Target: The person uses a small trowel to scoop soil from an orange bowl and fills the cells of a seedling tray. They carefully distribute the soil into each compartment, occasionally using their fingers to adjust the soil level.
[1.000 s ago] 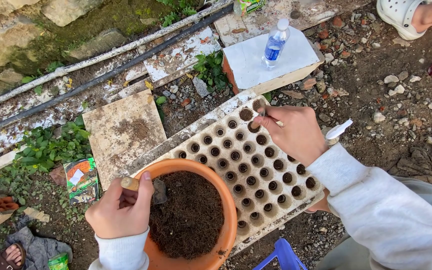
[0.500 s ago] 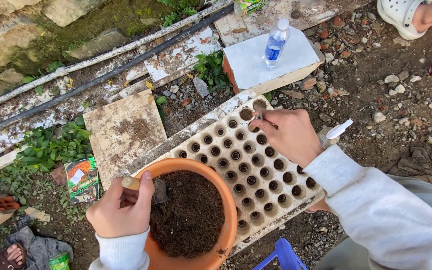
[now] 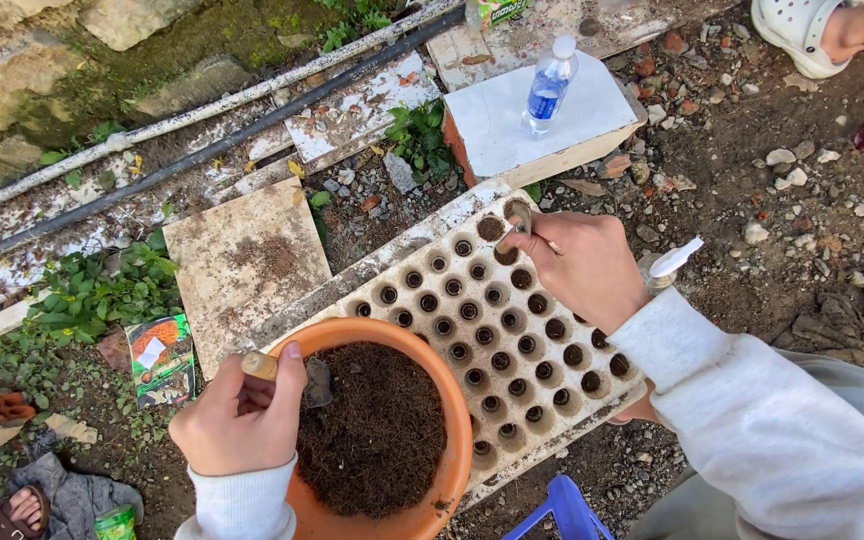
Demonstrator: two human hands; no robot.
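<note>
Seedling tray [image 3: 492, 330], white and pierced with rows of round cells, is laid slantwise on the bare ground [image 3: 752, 180], its near left corner overlapped by an orange pot [image 3: 452, 420] filled with dark soil. The right hand [image 3: 577, 265] is rested on the tray's far corner, its fingers pinched narrowly around a small pale object that cannot be made out, just over one of the corner cells. The left hand [image 3: 237, 420] is held at the pot's left rim, closed on the wooden handle [image 3: 260, 365] of a small tool whose metal end is dipped in the soil. Beyond the tray, a plastic water bottle [image 3: 549, 88] is stood upright on a white slab [image 3: 542, 125]. A square tile [image 3: 247, 265] dusted with soil is seen to the left of the tray, with a seed packet [image 3: 162, 360] near it among green weeds. A foot in a white shoe [image 3: 802, 35] is seen at the top right corner.
</note>
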